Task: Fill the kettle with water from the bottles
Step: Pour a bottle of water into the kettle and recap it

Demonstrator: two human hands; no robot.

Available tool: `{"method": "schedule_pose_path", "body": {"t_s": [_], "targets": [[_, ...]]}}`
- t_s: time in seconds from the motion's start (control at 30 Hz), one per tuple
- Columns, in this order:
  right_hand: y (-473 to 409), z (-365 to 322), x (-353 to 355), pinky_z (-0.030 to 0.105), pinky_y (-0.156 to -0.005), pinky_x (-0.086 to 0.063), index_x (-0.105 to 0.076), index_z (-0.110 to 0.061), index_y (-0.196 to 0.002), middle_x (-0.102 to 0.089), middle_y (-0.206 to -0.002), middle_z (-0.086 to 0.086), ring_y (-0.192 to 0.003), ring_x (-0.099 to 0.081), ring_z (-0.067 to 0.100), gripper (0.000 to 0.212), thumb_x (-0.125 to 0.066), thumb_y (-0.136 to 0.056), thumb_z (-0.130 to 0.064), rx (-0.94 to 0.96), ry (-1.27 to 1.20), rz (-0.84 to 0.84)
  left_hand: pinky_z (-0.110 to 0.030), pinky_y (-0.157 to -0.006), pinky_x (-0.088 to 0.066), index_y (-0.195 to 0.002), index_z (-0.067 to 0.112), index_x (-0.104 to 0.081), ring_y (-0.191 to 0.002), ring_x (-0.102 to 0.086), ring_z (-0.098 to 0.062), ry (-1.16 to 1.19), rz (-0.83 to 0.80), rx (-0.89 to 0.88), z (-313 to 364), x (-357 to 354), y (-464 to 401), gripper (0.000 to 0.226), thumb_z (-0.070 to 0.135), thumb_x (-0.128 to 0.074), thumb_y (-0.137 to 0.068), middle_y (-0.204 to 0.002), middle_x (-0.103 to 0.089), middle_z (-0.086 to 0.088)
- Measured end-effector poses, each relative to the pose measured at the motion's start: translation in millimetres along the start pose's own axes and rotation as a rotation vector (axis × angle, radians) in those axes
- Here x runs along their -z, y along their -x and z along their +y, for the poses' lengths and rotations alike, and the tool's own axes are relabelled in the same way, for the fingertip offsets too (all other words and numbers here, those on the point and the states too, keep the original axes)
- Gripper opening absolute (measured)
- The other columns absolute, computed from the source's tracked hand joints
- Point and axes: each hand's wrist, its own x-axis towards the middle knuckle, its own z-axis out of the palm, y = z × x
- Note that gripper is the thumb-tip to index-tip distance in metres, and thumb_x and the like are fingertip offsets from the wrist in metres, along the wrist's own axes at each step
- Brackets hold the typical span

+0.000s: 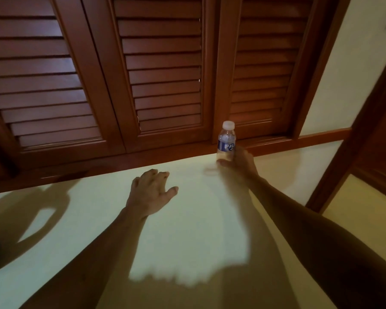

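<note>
Clear glossy plastic bottle (226,141) with a white cap and blue label; polished reddish wooden louvred shutters (161,70); smooth, matt pale surface (187,230).

Both bare forearms reach forward from the bottom of the frame. The right hand (239,161), right of centre, curls its thumb and fingers around the base of a small bottle (226,141). The left hand (151,192), at centre, hangs palm-down, fingers loosely bent, thumb out to the right.

Right hand (239,161) around upright bottle (226,141); left hand (151,192) free.
</note>
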Motion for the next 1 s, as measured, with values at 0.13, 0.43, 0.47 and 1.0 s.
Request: {"method": "schedule_pose_path", "body": {"t_s": [0.13, 0.43, 0.47, 1.0], "targets": [[-18, 5, -6, 0.025, -0.074, -0.052, -0.06, -0.014, -0.116, -0.067, -0.105, 0.001, -0.094, -0.065, 0.019, 0.052, -0.081, -0.073, -0.033, -0.023, -0.027, 0.011, -0.045, -0.12, -0.015, -0.152, 0.032, -0.032, -0.151, -0.016, -0.019, 0.015, -0.005, 0.008, 1, 0, 2, 0.066, 0.064, -0.04, -0.095, -0.162, -0.026, -0.002], [-27, 13, -18, 0.023, -0.071, -0.052, -0.057, -0.022, -0.118, -0.067, -0.104, -0.004, -0.089, -0.064, 0.012, 0.05, -0.078, -0.074, -0.031, -0.034, -0.057, 0.022, -0.043, -0.12, -0.015, -0.15, 0.032, -0.038, -0.15, -0.017, -0.016, 0.071, 0.034, 0.033, 5, 5, 4, 0.065, 0.062, -0.049, -0.093, -0.16, -0.031, 0.0], [-26, 14, -18, 0.029, -0.076, -0.055, -0.056, -0.022, -0.119, -0.067, -0.105, -0.003, -0.091, -0.064, 0.015, 0.052, -0.079, -0.073, -0.03, -0.037, -0.064, 0.023, -0.043, -0.119, -0.015, -0.15, 0.032, -0.039, -0.15, -0.018, -0.016, 0.07, 0.035, 0.04, 7, 6, 4, 0.064, 0.061, -0.05, -0.093, -0.159, -0.032, 0.0], [18, 8, -9, 0.041, -0.08, -0.059, -0.052, -0.026, -0.121, -0.064, -0.114, -0.003, -0.095, -0.064, 0.016, 0.063, -0.082, -0.066, -0.02, -0.172, -0.259, 0.149, -0.045, -0.116, -0.024, -0.142, 0.03, -0.05, -0.144, -0.032, -0.018, 0.099, 0.053, 0.055, 7, 9, 7, 0.064, 0.064, -0.054, -0.088, -0.153, -0.044, 0.0]]}}
